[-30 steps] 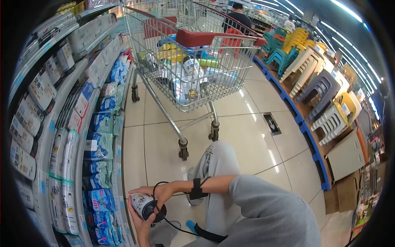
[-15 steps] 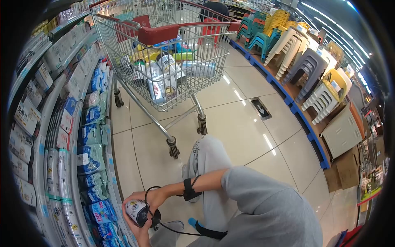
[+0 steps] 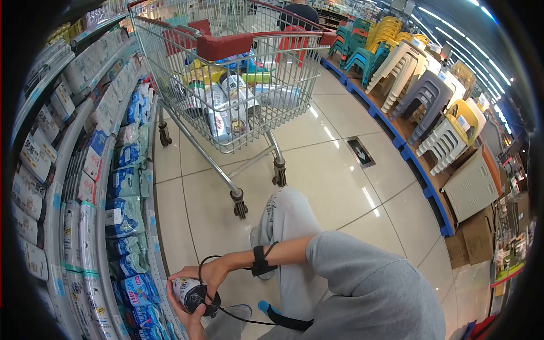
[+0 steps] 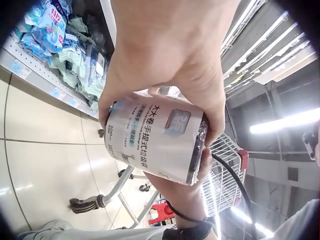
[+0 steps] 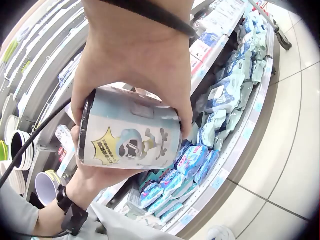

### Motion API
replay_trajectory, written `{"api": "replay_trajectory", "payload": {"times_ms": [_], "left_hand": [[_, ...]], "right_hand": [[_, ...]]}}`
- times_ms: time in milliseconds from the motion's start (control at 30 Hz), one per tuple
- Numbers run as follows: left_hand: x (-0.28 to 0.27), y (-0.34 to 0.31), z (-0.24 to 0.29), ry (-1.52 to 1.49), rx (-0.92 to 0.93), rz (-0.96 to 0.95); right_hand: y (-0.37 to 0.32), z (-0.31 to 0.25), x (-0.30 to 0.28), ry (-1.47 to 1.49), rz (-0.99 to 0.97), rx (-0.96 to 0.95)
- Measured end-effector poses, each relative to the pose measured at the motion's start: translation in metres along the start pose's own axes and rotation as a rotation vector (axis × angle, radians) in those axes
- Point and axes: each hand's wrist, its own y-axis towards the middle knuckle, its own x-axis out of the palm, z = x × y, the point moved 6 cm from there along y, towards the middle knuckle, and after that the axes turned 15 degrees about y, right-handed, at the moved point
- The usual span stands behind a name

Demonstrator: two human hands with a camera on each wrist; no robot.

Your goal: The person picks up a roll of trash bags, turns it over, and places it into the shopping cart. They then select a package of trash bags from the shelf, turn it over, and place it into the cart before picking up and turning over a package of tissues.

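Low down beside the supermarket shelf (image 3: 148, 226), a person in grey trousers (image 3: 374, 277) had both hands on a wrapped roll of garbage bags (image 4: 150, 137). The left hand (image 4: 167, 55) gripped it, thumb and fingers spread across its width and bent round its sides; the right hand (image 5: 137, 62) held it the same way, so both sets of fingers were full. The roll was tilted just above the floor (image 3: 334, 175), near the shelf edge, its black end turned toward the person. One side of the label carried Chinese lettering, the other a cartoon character and a yellow starburst. A black strap (image 3: 262, 261) circled the right wrist, and a thin black cable (image 3: 249, 319) looped past that hand. Blue and pale green packets (image 3: 123, 215) crowded the bottom shelf beside the hands. From where I stood, a shopping cart (image 3: 225, 46) with a red handle was parked ahead, bottles and packages (image 3: 218, 116) heaped inside. Across the aisle, stacked plastic stools (image 3: 422, 102) lined a blue-edged platform (image 3: 412, 160), and a floor sign (image 3: 360, 152) bore a white arrow.
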Motion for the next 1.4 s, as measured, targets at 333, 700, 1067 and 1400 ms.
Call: {"api": "replay_trajectory", "payload": {"times_ms": [333,700,1067,1400], "left_hand": [[0.005,0.003,-0.001,0.030,0.090,-0.048],[0.007,0.002,-0.009,-0.005,0.087,-0.050],[0.083,0.011,-0.016,-0.102,0.073,-0.517],[0.199,-0.006,0.033,-0.278,0.062,-0.898]], "right_hand": [[-0.002,-0.003,-0.002,0.136,-0.017,0.000],[-0.004,-0.003,-0.002,0.123,0.004,0.005],[-0.001,0.012,-0.005,0.109,0.060,-0.056],[-0.005,0.006,-0.006,0.261,-0.017,-0.010]]}}
